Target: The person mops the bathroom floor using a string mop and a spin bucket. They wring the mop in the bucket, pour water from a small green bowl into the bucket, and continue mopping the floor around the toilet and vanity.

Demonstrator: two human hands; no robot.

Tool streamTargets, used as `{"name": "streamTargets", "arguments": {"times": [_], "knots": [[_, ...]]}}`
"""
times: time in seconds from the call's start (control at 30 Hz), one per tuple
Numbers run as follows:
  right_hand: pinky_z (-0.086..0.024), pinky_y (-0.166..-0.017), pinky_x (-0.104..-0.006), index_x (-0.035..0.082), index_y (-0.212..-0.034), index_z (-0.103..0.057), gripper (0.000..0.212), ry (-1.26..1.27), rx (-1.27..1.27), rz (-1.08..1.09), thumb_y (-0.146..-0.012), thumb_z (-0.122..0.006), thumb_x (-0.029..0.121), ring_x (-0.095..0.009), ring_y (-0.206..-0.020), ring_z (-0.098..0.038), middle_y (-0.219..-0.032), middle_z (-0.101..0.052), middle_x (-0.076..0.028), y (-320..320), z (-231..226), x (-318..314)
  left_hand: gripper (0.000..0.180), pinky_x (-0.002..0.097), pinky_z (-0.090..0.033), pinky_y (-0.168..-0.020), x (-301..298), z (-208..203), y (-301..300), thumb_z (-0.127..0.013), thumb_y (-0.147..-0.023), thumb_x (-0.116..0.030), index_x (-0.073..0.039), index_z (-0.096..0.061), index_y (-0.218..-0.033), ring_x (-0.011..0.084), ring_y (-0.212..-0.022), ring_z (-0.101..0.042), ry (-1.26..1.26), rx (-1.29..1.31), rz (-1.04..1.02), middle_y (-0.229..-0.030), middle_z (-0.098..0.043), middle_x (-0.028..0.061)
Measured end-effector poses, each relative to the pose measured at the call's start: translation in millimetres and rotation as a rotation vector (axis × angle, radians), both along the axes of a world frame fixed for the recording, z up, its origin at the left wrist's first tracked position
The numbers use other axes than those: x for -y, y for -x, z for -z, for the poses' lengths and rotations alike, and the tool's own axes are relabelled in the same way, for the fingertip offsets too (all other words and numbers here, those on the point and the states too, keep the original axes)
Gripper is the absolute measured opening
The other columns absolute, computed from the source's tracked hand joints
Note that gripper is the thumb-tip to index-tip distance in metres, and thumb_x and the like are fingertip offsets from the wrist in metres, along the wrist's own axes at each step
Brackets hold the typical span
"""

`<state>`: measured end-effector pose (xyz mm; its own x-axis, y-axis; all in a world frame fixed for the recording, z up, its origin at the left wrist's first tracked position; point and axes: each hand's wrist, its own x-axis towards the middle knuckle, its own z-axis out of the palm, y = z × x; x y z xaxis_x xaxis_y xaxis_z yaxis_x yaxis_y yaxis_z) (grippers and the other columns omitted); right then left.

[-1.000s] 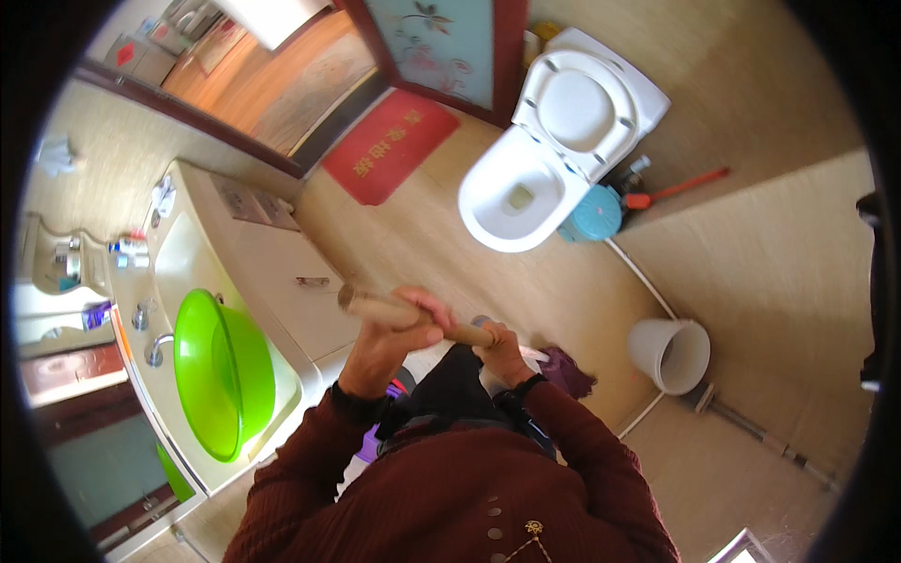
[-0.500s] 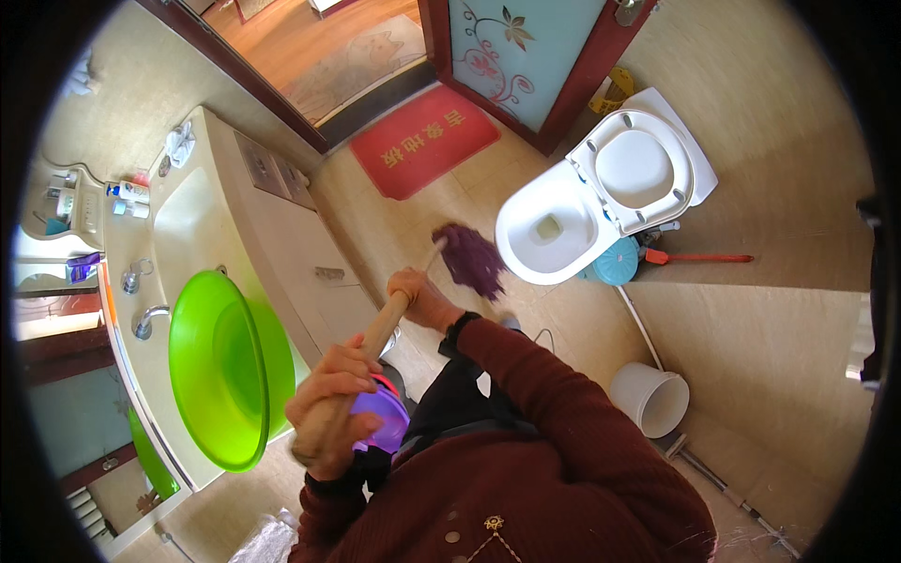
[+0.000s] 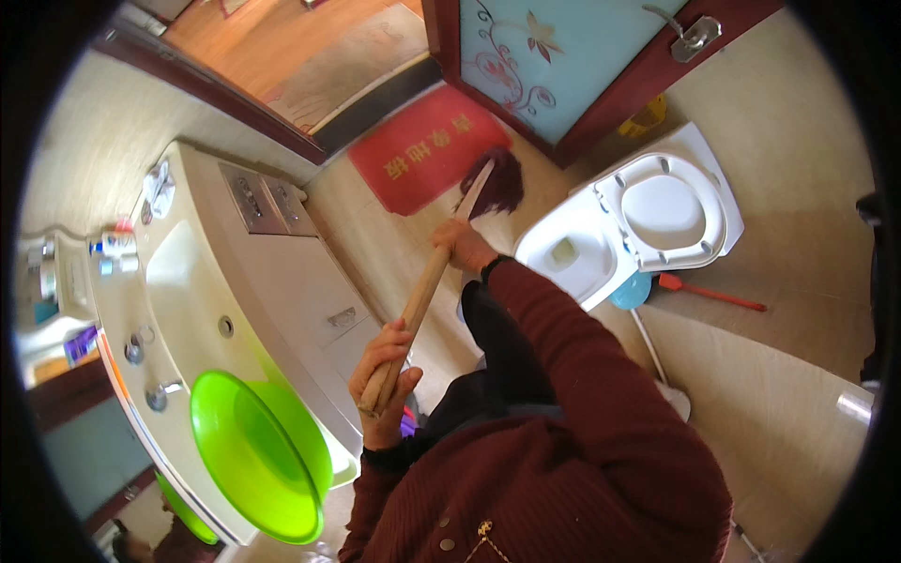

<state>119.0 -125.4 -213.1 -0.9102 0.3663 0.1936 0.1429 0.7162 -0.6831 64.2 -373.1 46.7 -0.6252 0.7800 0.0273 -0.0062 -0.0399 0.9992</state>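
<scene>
Mop point(image 3: 425, 298) is in both hands, wooden handle slanting from the person's lap up toward the doorway. Mop head point(image 3: 501, 186), dark purple strands, is down at the near right corner of the red mat point(image 3: 399, 167), partly over the mat edge, partly over the floor point(image 3: 361, 246). Right hand point(image 3: 462, 246) is closed around the handle lower down, nearer the mop head. Left hand point(image 3: 383, 368) is wrapped around the top end, near the body.

Floor is beige tile with a light sheen. Mat lies in front of the doorway threshold; wood flooring point(image 3: 249, 61) beyond it. Door point(image 3: 554, 61) stands open, dark red frame, frosted pane with a flower pattern, metal handle.

Right side: white toilet point(image 3: 584, 281), seat and lid up, bowl just beside the mop head. Blue bin point(image 3: 631, 293) against its side, red stick point(image 3: 715, 294) next to that. A white bucket point(image 3: 677, 402) is mostly hidden by the right sleeve.

Left side: pale cabinet point(image 3: 296, 281) with sink point(image 3: 184, 272) on top. Green basin point(image 3: 246, 455) sits at the near end, below the tap point(image 3: 160, 397). Bottles point(image 3: 116, 250) stand along the back edge.
</scene>
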Motion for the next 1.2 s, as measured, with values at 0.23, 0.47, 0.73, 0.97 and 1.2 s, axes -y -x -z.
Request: {"name": "streamTargets", "arguments": {"times": [0.23,0.47,0.73,0.97,1.2], "knots": [[-0.04,-0.086,-0.0467,0.018,-0.077,-0.059,0.013,0.013,0.152,0.021,-0.071,-0.068,0.009,-0.028,-0.097,-0.061,-0.086,-0.064,-0.003,75.0,-5.4,-44.6,0.027,0.0544,-0.038,-0.112,-60.7,-8.3,81.2,-0.075,-0.088,-0.019,-0.002,-0.062,-0.105,0.0383,-0.122,-0.059,0.033,-0.003,-0.177,-0.114,-0.066,0.0169],[-0.037,-0.084,-0.0477,0.019,-0.076,-0.058,0.015,0.157,0.093,0.178,-0.069,-0.067,0.01,-0.026,-0.096,-0.061,-0.082,-0.064,0.0,124.9,-43.3,-28.4,0.026,0.0591,-0.04,-0.112,-85.3,-64.5,177.6,-0.074,-0.089,-0.025,-0.008,-0.055,-0.09,0.0265,-0.093,-0.062,-0.115,-0.024,-0.146,-0.09,-0.059,0.0096],[-0.037,-0.086,-0.0496,0.019,-0.08,-0.061,0.017,0.11,0.138,0.404,-0.068,-0.069,0.011,-0.026,-0.098,-0.06,-0.086,-0.064,-0.001,161.1,-9.1,-111.7,0.024,0.0588,-0.04,-0.11,-179.7,-9.7,272.9,-0.072,-0.086,-0.017,-0.008,-0.05,-0.081,0.0303,-0.103,-0.062,-0.084,0.079,0.114,-0.089,-0.061,0.0089],[-0.04,-0.085,-0.0503,0.019,-0.082,-0.061,0.015,0.161,0.334,0.466,-0.071,-0.07,0.015,-0.029,-0.099,-0.059,-0.089,-0.064,-0.002,184.1,24.5,-187.8,0.019,0.0511,-0.039,-0.11,-269.7,0.1,353.1,-0.076,-0.083,-0.016,-0.005,-0.061,-0.086,0.0312,-0.113,-0.062,0.112,0.221,0.326,-0.098,-0.065,0.0102],[-0.045,-0.074,-0.0577,0.014,-0.086,-0.063,0.013,0.265,0.116,0.547,-0.074,-0.069,0.017,-0.039,-0.087,-0.065,-0.085,-0.066,-0.012,295.6,-10.3,-221.1,0.012,0.0566,-0.04,-0.11,-369.4,-53.0,454.8,-0.06,-0.086,-0.009,-0.004,-0.052,-0.079,0.0239,-0.091,-0.062,0.066,-0.189,0.33,-0.087,-0.064,0.0137]]}}
